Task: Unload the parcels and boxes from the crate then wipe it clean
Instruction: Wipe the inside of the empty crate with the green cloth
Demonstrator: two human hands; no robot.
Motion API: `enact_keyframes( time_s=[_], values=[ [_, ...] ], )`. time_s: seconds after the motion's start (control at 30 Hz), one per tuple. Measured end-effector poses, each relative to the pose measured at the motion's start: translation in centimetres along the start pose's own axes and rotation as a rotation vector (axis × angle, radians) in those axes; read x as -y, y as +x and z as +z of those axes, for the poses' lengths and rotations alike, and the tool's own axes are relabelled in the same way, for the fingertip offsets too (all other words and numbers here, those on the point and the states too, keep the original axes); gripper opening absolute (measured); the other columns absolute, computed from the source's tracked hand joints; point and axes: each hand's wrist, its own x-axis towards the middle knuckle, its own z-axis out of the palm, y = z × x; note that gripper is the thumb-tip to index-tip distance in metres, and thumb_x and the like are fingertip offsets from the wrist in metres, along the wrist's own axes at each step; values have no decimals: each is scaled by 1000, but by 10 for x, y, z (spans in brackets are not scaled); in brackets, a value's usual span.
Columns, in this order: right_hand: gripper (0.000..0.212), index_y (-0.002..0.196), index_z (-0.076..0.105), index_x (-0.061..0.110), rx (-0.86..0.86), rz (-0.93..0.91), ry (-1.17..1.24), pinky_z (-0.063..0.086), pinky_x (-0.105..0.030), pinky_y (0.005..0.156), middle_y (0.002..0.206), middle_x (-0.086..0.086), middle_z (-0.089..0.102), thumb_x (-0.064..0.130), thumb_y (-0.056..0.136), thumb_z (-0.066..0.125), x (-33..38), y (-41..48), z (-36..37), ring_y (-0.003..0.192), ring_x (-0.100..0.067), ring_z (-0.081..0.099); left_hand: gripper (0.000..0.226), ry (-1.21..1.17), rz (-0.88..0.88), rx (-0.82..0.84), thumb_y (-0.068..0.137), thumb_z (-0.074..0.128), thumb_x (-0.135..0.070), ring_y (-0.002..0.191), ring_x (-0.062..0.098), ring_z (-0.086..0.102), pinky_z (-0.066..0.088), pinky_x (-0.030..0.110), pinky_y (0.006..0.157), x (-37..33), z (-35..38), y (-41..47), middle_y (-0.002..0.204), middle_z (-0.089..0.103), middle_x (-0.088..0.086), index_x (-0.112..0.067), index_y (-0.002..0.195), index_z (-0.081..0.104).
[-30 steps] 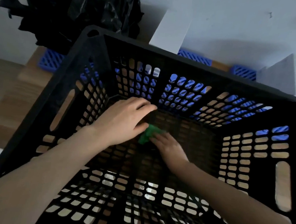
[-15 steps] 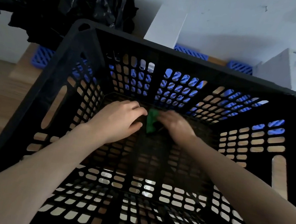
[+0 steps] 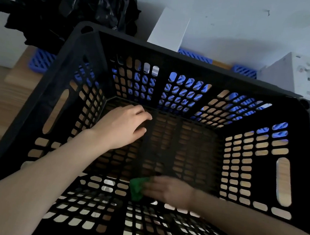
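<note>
While two bare arms reach down into it, a deep black plastic crate (image 3: 175, 56) fills nearly the whole view. Its walls and bottom are a lattice of small rounded slots. Each side wall has a long oval handle hole, and the rim is thick and smooth with rounded corners. It stands on a pale wooden surface (image 3: 16, 77), which shows through the slots.

The left hand (image 3: 123, 125) lies palm down on the crate bottom near the far left corner, fingers loosely spread and slightly bent, holding nothing. The right hand (image 3: 169, 191), smeared by motion blur, is at the near side of the bottom, palm down on a small crumpled green cloth (image 3: 136, 189). Its fingers look stretched flat across the cloth, pressing it against the lattice. The blur hides whether the thumb grips it.

Off the crate's far left corner sits a heap of crinkled, glossy black plastic bag (image 3: 81, 6). A plain white box (image 3: 168, 29) stands just behind the far rim, and a second white box (image 3: 285, 73) with small printed marks sits off the far right corner. Bright blue lattice panels (image 3: 41, 62) lie on the wood behind the crate and show through its far wall. Behind everything is a scuffed white wall (image 3: 244, 27). The light is dim and cool.
</note>
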Motion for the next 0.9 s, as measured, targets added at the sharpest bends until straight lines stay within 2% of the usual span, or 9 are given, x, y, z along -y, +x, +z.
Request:
enact_keyframes(
  time_s=[0.1, 0.23, 0.3, 0.4, 0.5, 0.57, 0.67, 0.77, 0.9],
  values=[
    [38, 122, 65, 7, -85, 181, -75, 51, -34, 96, 130, -10, 61, 2, 84, 62, -48, 6, -22, 113, -27, 61, 49, 13, -70, 80, 96, 54, -36, 124, 18, 46, 49, 37, 93, 8, 15, -3, 139, 45, -2, -24, 142, 43],
    [45, 116, 66, -4, -296, 648, -79, 51, -44, 92, 121, -21, 63, -13, 72, 69, -96, 4, -45, 102, -39, 64, 68, 65, -175, 313, 95, 55, -41, 145, 21, 16, 37, 42, 109, 23, 40, -11, 160, 14, -2, -28, 153, 22],
    [45, 114, 66, -6, -335, 763, -51, 52, -46, 92, 119, -24, 64, -15, 70, 69, -95, 5, -45, 101, -41, 63, 77, 103, -165, 381, 93, 56, -45, 148, 24, 6, 31, 47, 113, 30, 49, -11, 163, 2, 0, -29, 155, 13],
    [39, 111, 69, 2, -267, 551, -101, 56, -41, 87, 115, -16, 68, -2, 73, 72, -58, 6, -26, 100, -34, 66, 92, 162, -164, 501, 88, 59, -55, 149, 25, -7, 19, 54, 117, 38, 63, -7, 162, -17, -2, -35, 155, -2],
    [28, 114, 68, 17, -92, 234, -52, 53, -29, 88, 122, -2, 66, 13, 90, 55, -5, -6, -2, 103, -20, 64, 108, 199, -164, 627, 80, 64, -63, 148, 24, -19, 11, 59, 117, 40, 77, -9, 157, -33, -4, -41, 151, -15],
    [29, 116, 65, 21, 13, 102, -25, 50, -27, 87, 127, 2, 62, 19, 97, 44, 13, -15, 7, 106, -17, 60, 117, 219, -169, 692, 76, 69, -62, 147, 25, -25, 10, 60, 117, 39, 84, -12, 151, -45, -3, -43, 148, -21],
    [29, 117, 66, 19, 17, 4, -83, 50, -29, 89, 128, 0, 62, 17, 96, 47, -8, -17, 0, 110, -18, 60, 125, 243, -172, 719, 75, 73, -59, 145, 28, -29, 13, 62, 116, 36, 88, -15, 145, -52, 0, -40, 147, -27],
    [28, 111, 70, 11, -94, 97, -146, 53, -34, 90, 122, -8, 66, 9, 88, 55, -61, -5, -23, 105, -26, 65, 125, 250, -191, 731, 76, 74, -54, 143, 28, -32, 12, 61, 117, 33, 87, -16, 143, -54, 0, -40, 145, -29],
    [39, 109, 69, -2, -259, 599, -168, 55, -47, 87, 116, -20, 66, -10, 70, 72, -124, 3, -52, 99, -39, 65, 127, 201, -217, 742, 76, 78, -46, 143, 27, -34, 7, 62, 118, 33, 90, -17, 143, -54, -1, -40, 145, -29]
  ],
)
